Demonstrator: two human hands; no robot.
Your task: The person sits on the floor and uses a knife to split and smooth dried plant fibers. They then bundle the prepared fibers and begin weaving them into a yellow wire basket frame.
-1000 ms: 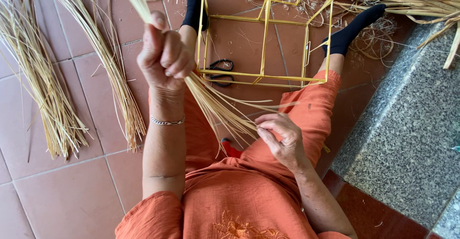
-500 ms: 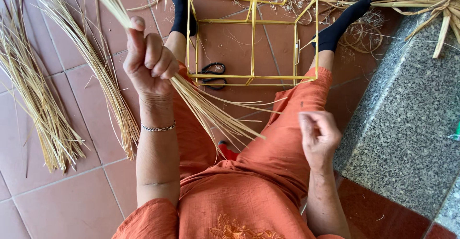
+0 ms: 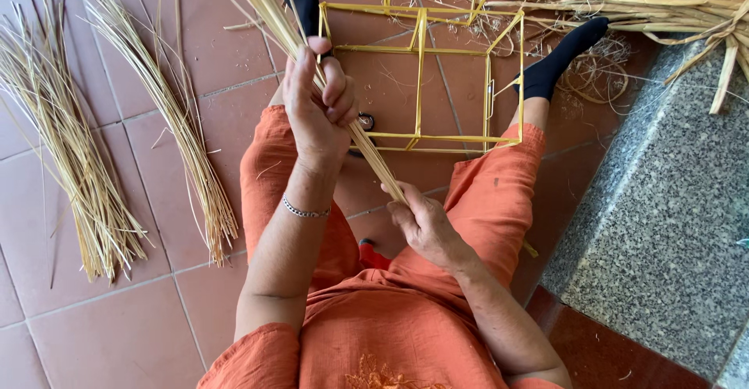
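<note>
Gripping straw bundle [image 3: 343, 108] | left hand [image 3: 316, 100] fist-closed mid-bundle | right hand [image 3: 421, 221] pinching lower end

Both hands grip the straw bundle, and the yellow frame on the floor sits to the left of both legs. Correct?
Not quite. The left hand and right hand do grip the straw bundle, but the yellow frame sits on the floor between the legs, not left of them. The head view shows it.
</note>
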